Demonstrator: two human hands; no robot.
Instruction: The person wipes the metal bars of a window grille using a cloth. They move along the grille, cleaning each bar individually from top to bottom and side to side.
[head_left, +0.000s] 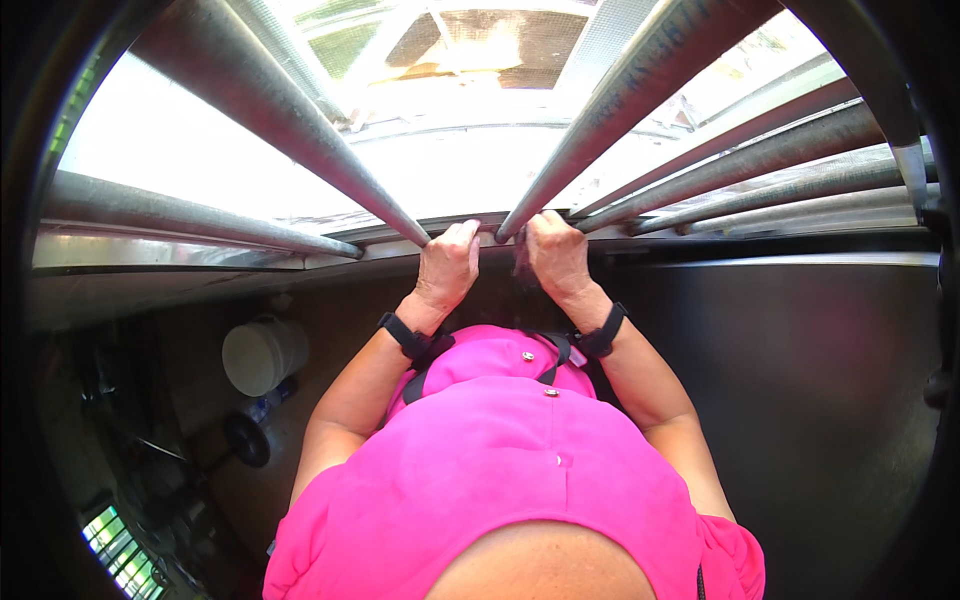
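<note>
My left hand (451, 259) rests with bent fingers on the window sill (486, 227), against the foot of a round metal bar (322, 127). My right hand (556, 251) is at the foot of the neighbouring metal bar (600, 112), its fingers curled on a dark cloth (523, 264) that hangs below the sill. Between the hands a short stretch of sill shows. Whether my left fingers hold anything is hidden by the back of the hand. Both wrists carry black bands.
More metal bars (195, 216) cross the bright window at both sides. A white bucket (251, 358) stands at the lower left, near a dark round base (246, 439). A large dark panel (780, 360) with a light metal edge lies on the right.
</note>
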